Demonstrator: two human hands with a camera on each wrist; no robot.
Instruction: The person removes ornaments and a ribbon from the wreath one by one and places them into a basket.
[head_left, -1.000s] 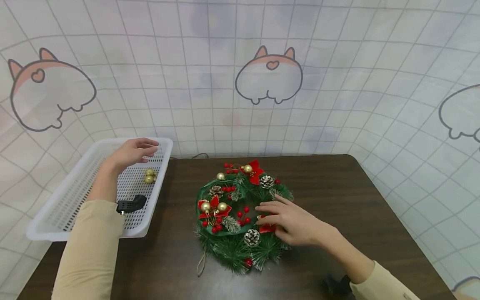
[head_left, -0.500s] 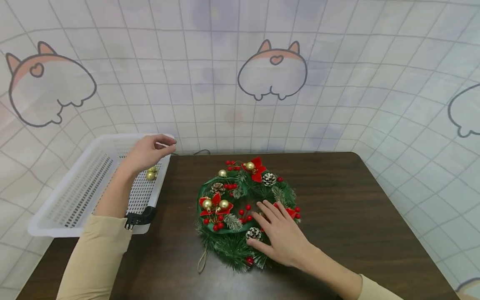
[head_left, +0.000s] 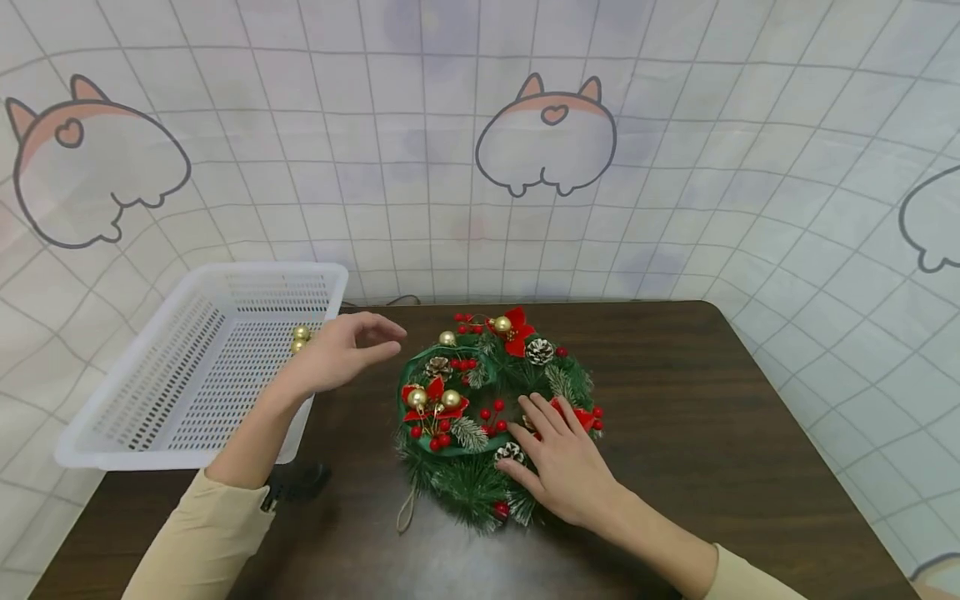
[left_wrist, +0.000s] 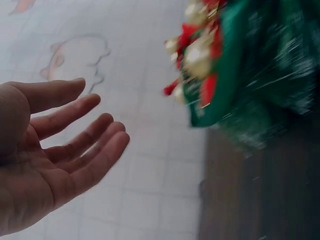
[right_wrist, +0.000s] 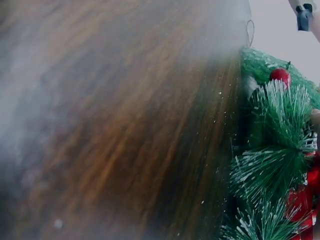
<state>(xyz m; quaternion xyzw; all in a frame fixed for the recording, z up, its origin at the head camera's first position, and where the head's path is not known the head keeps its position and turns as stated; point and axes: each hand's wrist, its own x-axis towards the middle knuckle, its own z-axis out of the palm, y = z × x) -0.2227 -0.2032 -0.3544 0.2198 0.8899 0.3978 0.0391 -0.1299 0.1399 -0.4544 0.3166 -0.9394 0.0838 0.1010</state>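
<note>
A green Christmas wreath, trimmed with pine cones, red berries, red poinsettias and gold balls, lies on the dark wooden table. My right hand rests on its right side, fingers spread and nearly straight. Pine tips and a red berry of it fill the right edge of the right wrist view. My left hand hangs in the air between the basket and the wreath. In the left wrist view, the fingers are loosely bent with nothing in them.
A white perforated plastic basket stands on the left of the table, with several small gold balls inside near its right wall. A twine loop sticks out of the wreath's front left. A white checked cloth hangs behind the table.
My left hand has moved right, out from over the basket toward the wreath. My right hand has settled flatter on the wreath's right side, its fingers spreading.
</note>
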